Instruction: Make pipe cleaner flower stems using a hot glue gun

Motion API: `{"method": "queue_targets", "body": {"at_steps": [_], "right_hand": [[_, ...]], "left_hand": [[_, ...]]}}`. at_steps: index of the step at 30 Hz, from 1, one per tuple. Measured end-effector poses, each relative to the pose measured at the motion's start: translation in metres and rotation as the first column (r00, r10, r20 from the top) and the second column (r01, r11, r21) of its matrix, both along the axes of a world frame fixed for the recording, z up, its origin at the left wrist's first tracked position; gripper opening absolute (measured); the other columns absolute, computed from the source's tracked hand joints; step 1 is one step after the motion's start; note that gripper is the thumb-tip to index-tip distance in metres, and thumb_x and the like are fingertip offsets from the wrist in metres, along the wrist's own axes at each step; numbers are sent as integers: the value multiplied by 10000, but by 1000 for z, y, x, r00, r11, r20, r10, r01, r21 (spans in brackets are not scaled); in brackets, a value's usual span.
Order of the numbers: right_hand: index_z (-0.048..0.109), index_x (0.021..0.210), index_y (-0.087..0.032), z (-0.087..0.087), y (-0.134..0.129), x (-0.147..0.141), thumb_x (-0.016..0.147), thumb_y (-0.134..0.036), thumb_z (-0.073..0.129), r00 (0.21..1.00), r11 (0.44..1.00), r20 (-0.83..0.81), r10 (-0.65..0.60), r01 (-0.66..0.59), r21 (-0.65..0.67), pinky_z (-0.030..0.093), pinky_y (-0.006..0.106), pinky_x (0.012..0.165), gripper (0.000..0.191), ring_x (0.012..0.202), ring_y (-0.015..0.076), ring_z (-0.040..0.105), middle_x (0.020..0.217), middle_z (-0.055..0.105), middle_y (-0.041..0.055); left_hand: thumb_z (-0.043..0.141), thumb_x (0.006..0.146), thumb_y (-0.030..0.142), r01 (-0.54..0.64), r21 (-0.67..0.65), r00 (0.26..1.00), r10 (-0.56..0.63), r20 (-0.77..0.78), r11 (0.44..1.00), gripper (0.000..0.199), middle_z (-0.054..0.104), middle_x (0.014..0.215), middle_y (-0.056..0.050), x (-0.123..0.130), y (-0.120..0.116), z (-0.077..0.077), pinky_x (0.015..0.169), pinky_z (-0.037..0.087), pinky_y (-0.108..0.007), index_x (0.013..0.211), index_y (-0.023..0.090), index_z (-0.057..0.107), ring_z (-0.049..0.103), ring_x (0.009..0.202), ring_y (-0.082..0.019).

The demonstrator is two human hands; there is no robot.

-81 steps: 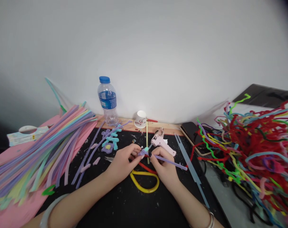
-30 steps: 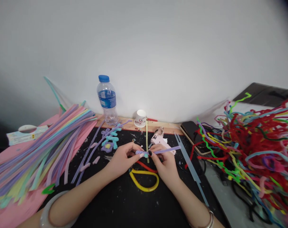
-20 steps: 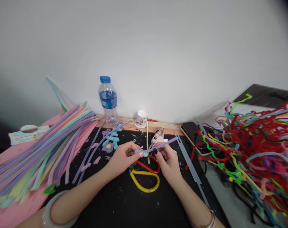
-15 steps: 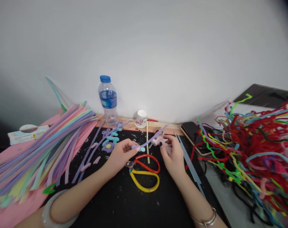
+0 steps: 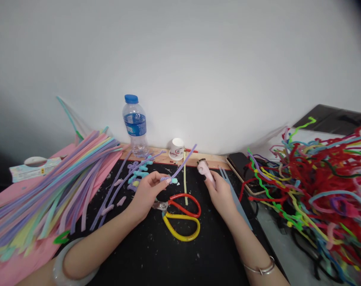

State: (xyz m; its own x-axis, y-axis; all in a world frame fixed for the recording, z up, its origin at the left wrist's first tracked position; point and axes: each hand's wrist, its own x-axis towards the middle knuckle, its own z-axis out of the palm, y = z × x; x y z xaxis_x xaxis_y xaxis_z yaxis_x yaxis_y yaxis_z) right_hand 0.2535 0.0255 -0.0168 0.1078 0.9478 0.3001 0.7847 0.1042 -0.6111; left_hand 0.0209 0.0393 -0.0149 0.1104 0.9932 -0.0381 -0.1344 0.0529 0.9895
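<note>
My left hand [image 5: 152,188] pinches a purple pipe cleaner [image 5: 185,159] between thumb and fingers. Its long straight end points up to the right, and its near end looks curled, with a small light-blue fuzzy bit [image 5: 174,180] beside it. In my right hand [image 5: 221,192] is a small pink hair trimmer [image 5: 204,170], its dark-edged head turned up and away from the pipe cleaner. Scissors [image 5: 183,216] with one red and one yellow handle lie between my wrists, blades partly behind my left hand. Left of that hand rests a twisted light-blue and purple pipe-cleaner piece [image 5: 138,174].
Pastel pipe cleaners [image 5: 88,174] are heaped at left on pink paper. A tangled, mostly red heap [image 5: 326,178] fills the right side, beside a phone [image 5: 242,167]. A water bottle [image 5: 135,127] and a paper cup [image 5: 177,149] stand by the wall. Pale-blue strips [image 5: 237,202] lie near my right wrist.
My right hand has moved slightly right, bringing the trimmer upright and away from the pipe cleaner. My left hand has shifted left, and the pipe cleaner now points more steeply upward.
</note>
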Motion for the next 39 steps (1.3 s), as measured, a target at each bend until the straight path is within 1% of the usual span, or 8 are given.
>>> {"method": "queue_targets", "body": {"at_steps": [4, 8, 12, 16, 23, 29, 34, 39], "right_hand": [[640, 952, -142, 9, -4, -5, 786, -306, 575, 982, 999, -188, 28, -21, 39, 459, 289, 588, 242, 658, 210, 606, 783, 682, 65], [645, 812, -156, 12, -12, -12, 748, -257, 596, 936, 986, -310, 165, -154, 60, 420, 241, 487, 128, 543, 156, 544, 666, 643, 21], [597, 672, -164, 13, -18, -17, 752, -256, 596, 904, 946, -288, 316, -321, 31, 412, 228, 487, 122, 519, 132, 513, 600, 591, 2], [609, 703, -157, 13, -18, -19, 775, -256, 579, 899, 916, -198, 391, -400, -6, 420, 227, 519, 127, 542, 131, 526, 630, 601, 12], [601, 695, -154, 13, -17, -21, 790, -260, 551, 902, 911, -143, 407, -412, 1, 415, 233, 522, 150, 535, 132, 516, 618, 592, 16], [605, 700, -156, 14, -17, -22, 794, -252, 532, 903, 909, -107, 415, -417, 11, 413, 233, 524, 153, 529, 128, 503, 608, 581, 9], [595, 673, -158, 14, -16, -22, 801, -266, 524, 908, 911, -76, 413, -413, 23, 413, 231, 519, 182, 519, 126, 505, 593, 580, 8], [586, 673, -157, 14, -16, -23, 810, -277, 517, 908, 911, -69, 413, -412, 25, 411, 234, 524, 195, 529, 130, 510, 597, 579, 11]], "left_hand": [[689, 739, 305, -46, -17, 998, 47, 38, 999, 192, 574, 683, 37, 0, 0, -3, 533, 358, -190, 707, 150, 582, 450, 545, -66], [685, 740, 323, -51, -46, 997, 53, 53, 998, 207, 468, 554, 75, 1, -1, -1, 454, 291, -175, 709, 158, 563, 385, 463, -55], [675, 748, 328, -61, -60, 998, 62, 27, 996, 209, 438, 498, 84, 1, -3, 0, 437, 277, -168, 710, 163, 554, 363, 437, -54], [680, 741, 326, -62, -44, 998, 62, -6, 997, 203, 487, 536, 65, 1, -2, -1, 441, 273, -167, 723, 153, 575, 368, 448, -51], [677, 734, 311, -54, -12, 998, 54, -29, 998, 194, 584, 688, 17, 2, -3, 0, 447, 274, -179, 706, 146, 579, 379, 468, -48], [676, 734, 316, -49, -17, 998, 48, -42, 999, 188, 519, 596, 46, 3, -2, 0, 443, 269, -177, 724, 148, 590, 366, 457, -50], [678, 734, 320, -48, -22, 998, 48, -34, 999, 212, 584, 733, 17, 3, -2, 0, 455, 285, -183, 696, 144, 566, 378, 471, -42], [678, 737, 323, -43, -14, 998, 42, -44, 999, 217, 586, 743, 14, 2, -2, 0, 462, 288, -189, 699, 142, 565, 375, 478, -46]]}}
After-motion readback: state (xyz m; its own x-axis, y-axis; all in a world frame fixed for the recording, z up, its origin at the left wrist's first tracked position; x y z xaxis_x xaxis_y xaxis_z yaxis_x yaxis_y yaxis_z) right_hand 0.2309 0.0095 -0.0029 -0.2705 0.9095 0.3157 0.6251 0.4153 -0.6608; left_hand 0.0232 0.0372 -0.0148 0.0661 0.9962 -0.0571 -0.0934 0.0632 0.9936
